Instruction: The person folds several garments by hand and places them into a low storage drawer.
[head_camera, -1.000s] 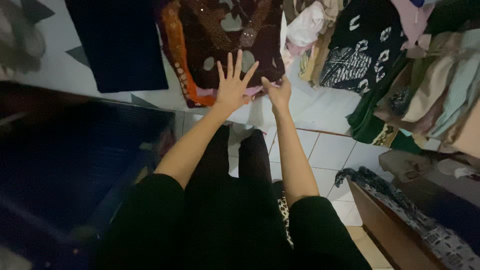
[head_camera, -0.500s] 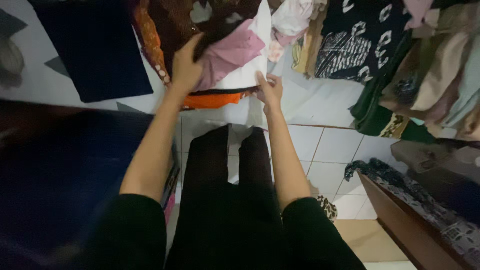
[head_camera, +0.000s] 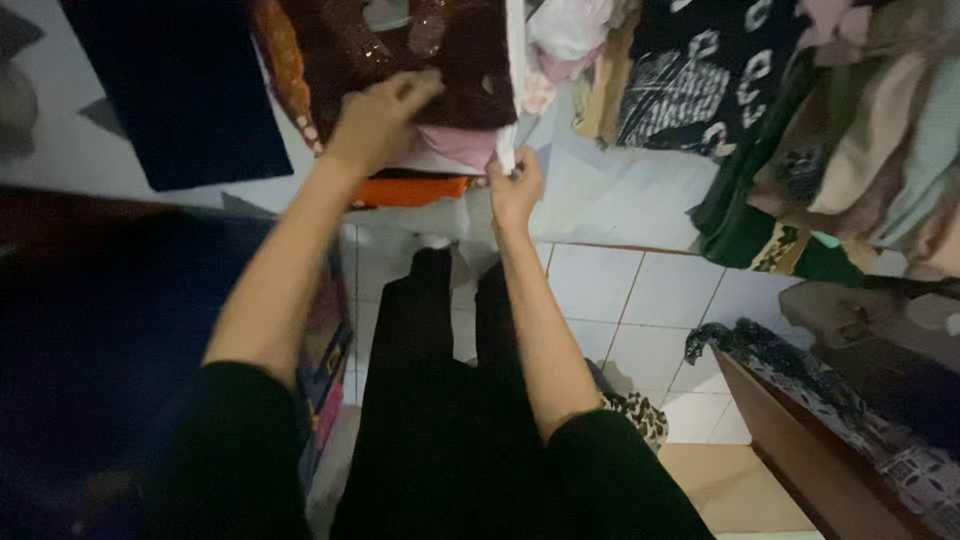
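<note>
My left hand (head_camera: 378, 118) lies curled on a dark maroon patterned cloth (head_camera: 420, 55) with an orange border (head_camera: 405, 190), its fingers bent over the cloth's near edge above a pink layer (head_camera: 455, 145). My right hand (head_camera: 515, 185) pinches the white edge of a cloth (head_camera: 512, 90) just right of the maroon one. Both arms reach forward over my legs in black trousers (head_camera: 440, 400).
A dark blue cloth (head_camera: 180, 90) lies at upper left. Black patterned and green, beige garments (head_camera: 790, 120) pile at upper right. White floor tiles (head_camera: 640, 310) run below. A dark wooden piece with patterned fabric (head_camera: 830, 440) stands at lower right, dark furniture at left.
My left hand went from flat with fingers spread to curled on the maroon cloth, which now covers most of the pink layer. My right hand moved onto the white edge.
</note>
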